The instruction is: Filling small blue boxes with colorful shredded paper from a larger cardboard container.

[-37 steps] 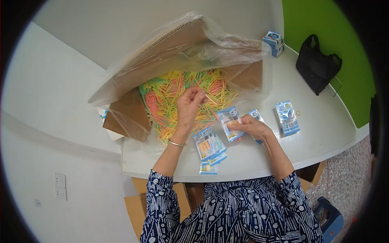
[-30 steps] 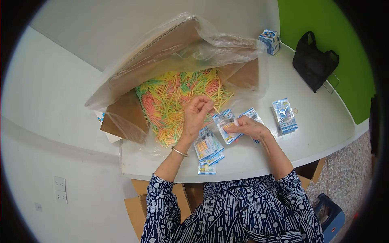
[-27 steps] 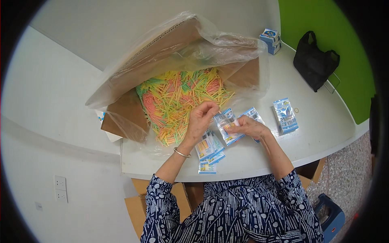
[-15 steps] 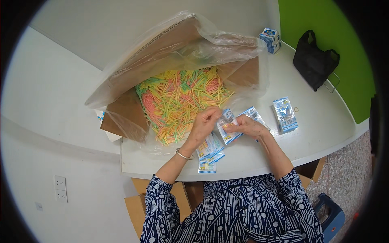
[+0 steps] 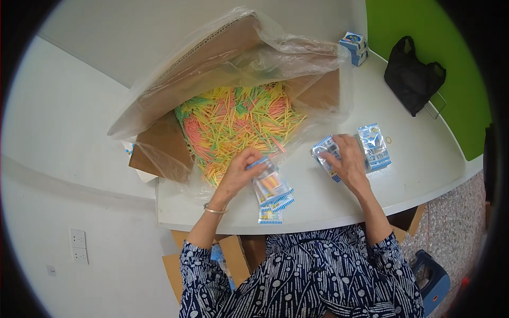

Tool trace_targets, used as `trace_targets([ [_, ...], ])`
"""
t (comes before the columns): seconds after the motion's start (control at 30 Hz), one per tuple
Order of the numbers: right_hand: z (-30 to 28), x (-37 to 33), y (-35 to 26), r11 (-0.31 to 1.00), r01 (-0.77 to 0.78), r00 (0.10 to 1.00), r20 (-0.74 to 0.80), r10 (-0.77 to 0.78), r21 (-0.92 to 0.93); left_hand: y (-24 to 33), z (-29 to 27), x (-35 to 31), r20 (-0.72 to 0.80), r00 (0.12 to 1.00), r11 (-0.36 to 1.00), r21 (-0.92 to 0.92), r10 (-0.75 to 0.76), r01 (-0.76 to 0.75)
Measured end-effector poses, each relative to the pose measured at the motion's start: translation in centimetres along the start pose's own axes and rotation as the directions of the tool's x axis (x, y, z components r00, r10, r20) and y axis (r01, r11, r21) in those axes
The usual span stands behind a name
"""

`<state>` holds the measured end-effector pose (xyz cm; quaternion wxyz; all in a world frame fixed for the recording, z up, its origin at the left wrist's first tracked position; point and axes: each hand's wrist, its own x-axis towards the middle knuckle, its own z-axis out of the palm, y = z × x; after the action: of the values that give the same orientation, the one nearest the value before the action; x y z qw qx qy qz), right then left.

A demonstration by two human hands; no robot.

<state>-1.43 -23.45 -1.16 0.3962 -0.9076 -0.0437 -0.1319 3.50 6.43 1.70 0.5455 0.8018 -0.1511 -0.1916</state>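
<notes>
A clear and blue-striped packet [image 5: 271, 183], with orange and yellow sticks showing inside, is pinched at its top edge by my left hand [image 5: 239, 172]. It lies over a small pile of similar packets [image 5: 271, 216] near the table's front edge. To the right, my right hand [image 5: 347, 164] grips a silver-and-blue packet [image 5: 322, 147] by its side, thumb on top; whether more packets lie under it I cannot tell. Beyond my left hand, many thin pink, yellow and green sticks [image 5: 238, 122] fill an open, plastic-lined cardboard box [image 5: 315, 95].
A stack of silver-and-blue packets [image 5: 374, 144] lies right of my right hand, beside a small rubber band [image 5: 388, 140]. Small blue-and-white boxes [image 5: 354, 47] stand at the back by the wall. A black bag [image 5: 413, 79] rests against the green panel [image 5: 450, 69].
My hands have moved apart. The left carried the packet with sticks leftward and down onto the pile; the right let go of it and moved to the silver-and-blue packet.
</notes>
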Motion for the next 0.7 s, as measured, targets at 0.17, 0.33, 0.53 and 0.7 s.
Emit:
trace_targets([
  [0.17, 1.4, -1.7, 3.0, 0.94, -0.008, 0.991, -0.131, -0.039, -0.341, -1.3, 0.9, -1.2, -0.069, 0.988, 0.831, 0.55, 0.136, -0.076],
  [0.33, 2.5, -1.3, 4.8, 0.972, 0.031, 0.97, -0.227, -0.085, -0.233, 1.7, 2.8, 0.3, -0.057, 0.945, 0.742, 0.635, 0.322, -0.214],
  [0.53, 0.9, -0.8, 0.7, 0.928, 0.257, 0.882, -0.326, -0.339, -0.271, 3.8, 6.1, 4.2, -0.078, 0.943, 0.871, 0.413, 0.323, -0.264],
  [0.7, 0.8, -0.5, -1.3, 0.895, 0.421, 0.865, -0.233, -0.445, -0.148, 5.5, 7.2, 5.6, 0.063, 0.978, 0.914, 0.348, 0.198, -0.208],
])
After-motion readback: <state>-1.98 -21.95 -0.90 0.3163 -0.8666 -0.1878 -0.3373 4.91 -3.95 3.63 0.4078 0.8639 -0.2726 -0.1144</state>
